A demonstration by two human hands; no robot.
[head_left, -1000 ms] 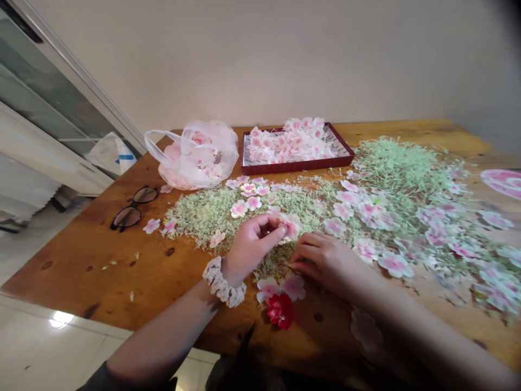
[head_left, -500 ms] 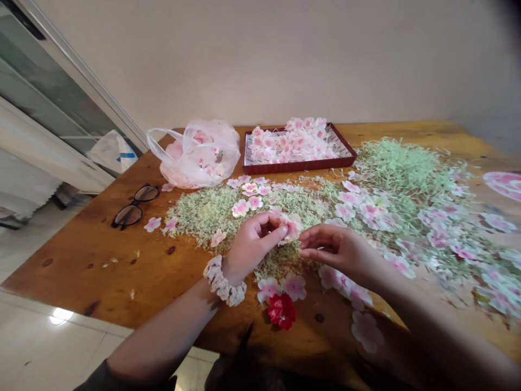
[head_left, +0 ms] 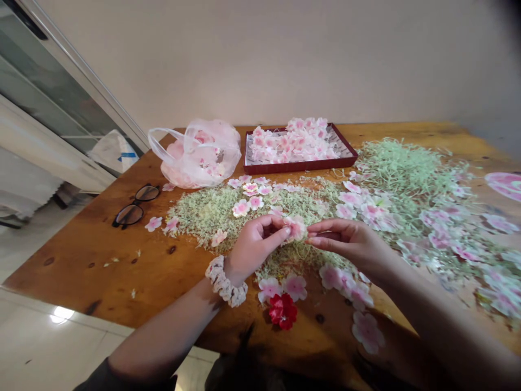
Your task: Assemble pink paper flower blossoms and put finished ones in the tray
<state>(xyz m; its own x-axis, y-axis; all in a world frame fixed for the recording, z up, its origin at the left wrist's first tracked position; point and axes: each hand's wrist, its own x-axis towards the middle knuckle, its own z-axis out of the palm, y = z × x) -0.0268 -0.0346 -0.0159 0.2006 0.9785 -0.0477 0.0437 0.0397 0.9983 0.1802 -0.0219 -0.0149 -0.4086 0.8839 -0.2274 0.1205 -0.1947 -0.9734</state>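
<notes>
My left hand (head_left: 258, 244) pinches a white-and-pink fabric blossom (head_left: 295, 228) at its fingertips, above a bed of pale green shreds (head_left: 211, 217). My right hand (head_left: 345, 241) hovers just right of that blossom, its fingertips almost touching it, with thumb and forefinger slightly apart and nothing visible between them. A crocheted cream scrunchie (head_left: 225, 282) circles my left wrist. Below my hands lie a red blossom (head_left: 282, 311) and several pink ones. More pink blossoms are scattered over the shreds on both sides.
A red-rimmed tray (head_left: 301, 168) heaped with blossoms stands at the back of the wooden table (head_left: 93, 271). A translucent plastic bag (head_left: 199, 155) and dark-framed glasses (head_left: 134, 206) lie to its left. Green shreds (head_left: 407, 168) pile up at the back right.
My right hand has lifted from the shreds and moved up and right, away from the blossom. Blossoms beneath my right forearm now show. My left hand keeps its pinch on the blossom.
</notes>
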